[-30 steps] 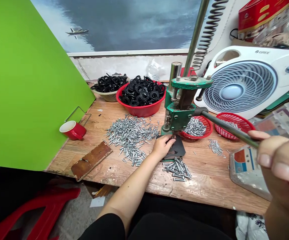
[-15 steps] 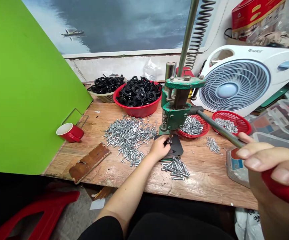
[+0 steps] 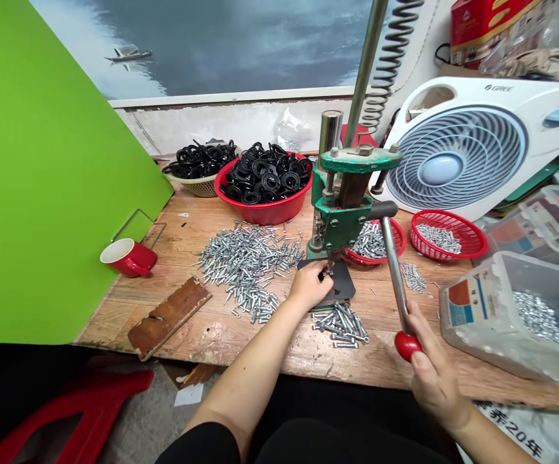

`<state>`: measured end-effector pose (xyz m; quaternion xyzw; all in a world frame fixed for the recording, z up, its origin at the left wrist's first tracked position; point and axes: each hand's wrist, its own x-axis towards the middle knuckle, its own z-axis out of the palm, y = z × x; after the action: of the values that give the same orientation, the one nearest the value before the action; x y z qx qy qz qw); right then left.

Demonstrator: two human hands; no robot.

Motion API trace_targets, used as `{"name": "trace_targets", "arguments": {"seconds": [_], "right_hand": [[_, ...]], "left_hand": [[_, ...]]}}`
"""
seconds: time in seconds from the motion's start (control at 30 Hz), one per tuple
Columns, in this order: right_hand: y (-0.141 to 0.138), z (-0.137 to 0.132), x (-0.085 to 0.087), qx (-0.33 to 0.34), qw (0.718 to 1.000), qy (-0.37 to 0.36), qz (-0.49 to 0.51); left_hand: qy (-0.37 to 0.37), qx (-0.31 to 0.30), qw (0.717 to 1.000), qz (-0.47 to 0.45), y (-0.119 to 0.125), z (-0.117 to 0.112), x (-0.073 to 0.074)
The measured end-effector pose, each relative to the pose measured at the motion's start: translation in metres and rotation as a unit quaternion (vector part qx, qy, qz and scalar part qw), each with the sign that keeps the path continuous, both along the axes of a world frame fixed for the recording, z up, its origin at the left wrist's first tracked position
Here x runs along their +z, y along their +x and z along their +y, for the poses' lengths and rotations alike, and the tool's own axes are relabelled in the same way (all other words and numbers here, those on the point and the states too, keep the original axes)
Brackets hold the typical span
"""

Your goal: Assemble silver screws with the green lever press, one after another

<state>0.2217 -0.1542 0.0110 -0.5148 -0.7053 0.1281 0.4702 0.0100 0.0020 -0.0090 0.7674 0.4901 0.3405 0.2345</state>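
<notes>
A green hand press stands on the wooden table. At its base my left hand is closed in a pinch under the ram, next to small metal parts; what the fingertips hold is too small to make out. A black plate lies below that hand. My right hand is wrapped round the lower end of the press lever, beside its red knob. Finished-looking eye bolts lie in a small heap just in front of the press. Left of it spreads a large pile of bolts.
Behind are a red basin and a beige basket of black rings. Two red baskets hold small metal parts. A clear plastic bin, a white fan, a red mug and a wooden board surround the work.
My right hand has swung the lever down and in toward the press, from the right edge of view. The ram sits lower. My left hand stays at the base.
</notes>
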Motion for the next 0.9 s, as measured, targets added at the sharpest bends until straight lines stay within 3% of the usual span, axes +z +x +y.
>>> {"name": "trace_targets", "arguments": {"seconds": [0.1, 0.23, 0.3, 0.37, 0.5, 0.67, 0.73, 0.83, 0.9], "right_hand": [[-0.008, -0.001, 0.010, 0.020, 0.996, -0.075, -0.040], [-0.011, 0.024, 0.053, 0.034, 0.962, -0.268, -0.038], [-0.017, 0.043, 0.067, 0.019, 0.950, -0.312, 0.007], [-0.023, 0.060, 0.072, -0.025, 0.945, -0.323, 0.034], [-0.034, 0.075, 0.052, -0.078, 0.953, -0.292, -0.007], [-0.051, 0.116, -0.007, -0.163, 0.979, -0.121, -0.002], [-0.058, 0.137, -0.022, -0.187, 0.980, -0.073, 0.003], [-0.064, 0.142, -0.021, -0.167, 0.983, -0.073, 0.011], [-0.060, 0.119, -0.008, -0.146, 0.986, -0.077, 0.007]], "left_hand": [[-0.013, 0.005, 1.000, 0.001, 0.000, 0.000, 0.003], [-0.021, 0.001, 1.000, 0.001, -0.001, 0.000, 0.005], [-0.014, -0.001, 1.000, -0.005, -0.001, 0.001, 0.004], [-0.010, -0.002, 1.000, -0.008, -0.002, 0.001, 0.002], [-0.010, -0.006, 1.000, -0.009, -0.003, 0.003, -0.003], [-0.012, -0.001, 1.000, -0.016, -0.004, 0.005, -0.006], [-0.014, -0.004, 1.000, -0.016, -0.005, 0.005, -0.006], [-0.016, -0.009, 1.000, -0.010, -0.007, 0.004, -0.003], [-0.022, -0.010, 1.000, -0.003, -0.008, 0.003, -0.001]]}}
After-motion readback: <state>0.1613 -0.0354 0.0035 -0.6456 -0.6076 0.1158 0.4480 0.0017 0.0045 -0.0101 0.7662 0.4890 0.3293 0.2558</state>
